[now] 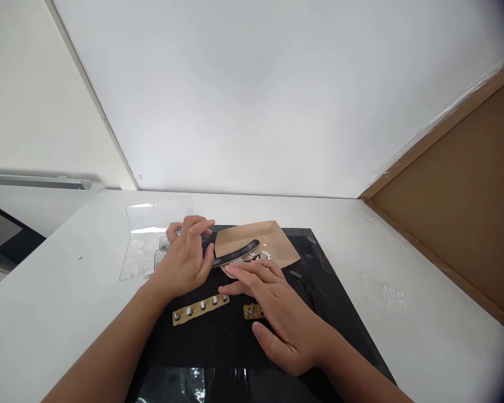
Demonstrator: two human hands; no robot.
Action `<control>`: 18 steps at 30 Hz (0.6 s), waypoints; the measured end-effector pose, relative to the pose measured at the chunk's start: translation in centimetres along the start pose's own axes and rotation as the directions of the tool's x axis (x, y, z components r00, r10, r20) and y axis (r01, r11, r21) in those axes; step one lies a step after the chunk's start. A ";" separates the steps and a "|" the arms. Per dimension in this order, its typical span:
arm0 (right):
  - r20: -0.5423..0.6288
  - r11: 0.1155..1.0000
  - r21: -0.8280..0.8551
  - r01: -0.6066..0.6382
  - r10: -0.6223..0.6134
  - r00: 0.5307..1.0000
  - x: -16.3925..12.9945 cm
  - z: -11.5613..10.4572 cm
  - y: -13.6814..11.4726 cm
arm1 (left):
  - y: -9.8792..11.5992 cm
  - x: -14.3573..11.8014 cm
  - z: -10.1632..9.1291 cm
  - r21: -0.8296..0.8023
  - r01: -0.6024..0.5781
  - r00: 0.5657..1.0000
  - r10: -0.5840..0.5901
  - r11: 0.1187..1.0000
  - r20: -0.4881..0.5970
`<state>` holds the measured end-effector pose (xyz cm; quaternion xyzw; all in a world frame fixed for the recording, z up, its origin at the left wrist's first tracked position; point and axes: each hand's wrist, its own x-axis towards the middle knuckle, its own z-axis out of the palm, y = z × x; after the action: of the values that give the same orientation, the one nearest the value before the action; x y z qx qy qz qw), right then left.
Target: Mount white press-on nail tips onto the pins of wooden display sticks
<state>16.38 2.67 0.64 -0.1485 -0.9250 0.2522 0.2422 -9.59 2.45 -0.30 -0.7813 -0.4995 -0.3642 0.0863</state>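
My left hand (185, 258) rests palm down at the back left of a black mat (218, 341), its fingers beside a black nail file (237, 254). The file lies across a shallow brown paper tray (277, 243) with several small white pieces (265, 255) in it. My right hand (277, 313) lies flat on the mat, fingertips touching the tray's near edge. It covers most of a tan strip (249, 311) with pale nail tips on it. A second tan strip (200, 308) with several nail tips lies in front of my left hand. Neither hand grips anything that I can see.
The mat sits on a white table (50, 302) against a white wall. Clear plastic packets (145, 254) lie left of the mat. A brown cardboard sheet (457, 201) leans at the right. A clear film (382, 296) lies on the table at the right.
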 end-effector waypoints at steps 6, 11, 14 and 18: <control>0.032 1.000 -0.007 -0.016 0.016 0.999 0.0 -0.1 -0.1 | -0.1 0.0 0.2 -0.010 -0.012 0.999 0.011 1.000 -0.045; 0.086 0.999 -0.044 -0.022 0.026 0.996 0.0 -0.2 -0.3 | -0.1 -0.1 0.3 -0.010 -0.005 0.998 0.005 1.000 -0.063; 0.088 0.997 -0.070 -0.021 0.027 0.996 0.0 -0.3 -0.3 | -0.2 -0.1 0.3 -0.009 -0.003 0.998 0.003 1.000 -0.062; 0.061 0.996 -0.088 -0.027 0.033 0.998 0.0 -0.1 -0.3 | -0.1 -0.2 0.4 -0.007 -0.010 0.999 0.009 1.000 -0.048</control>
<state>16.35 2.47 0.84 -0.1649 -0.9400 0.2197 0.2025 -9.56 2.60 -0.71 -0.7750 -0.4923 -0.3841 0.0972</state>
